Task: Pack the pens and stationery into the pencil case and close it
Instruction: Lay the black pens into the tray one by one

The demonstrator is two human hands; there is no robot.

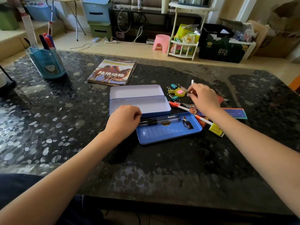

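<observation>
**Open tin case, pens in left hand**

Head view: the blue rectangular metal pencil case (139,103) lies open, long axis left-right. The left hand (124,119) pinches two black gel pens (160,120), tips pointing right. The right hand (205,99) pinches a white pen (192,82).

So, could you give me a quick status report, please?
Left hand on black pens in tray. Right hand picking among clips. Case open, empty.
</observation>
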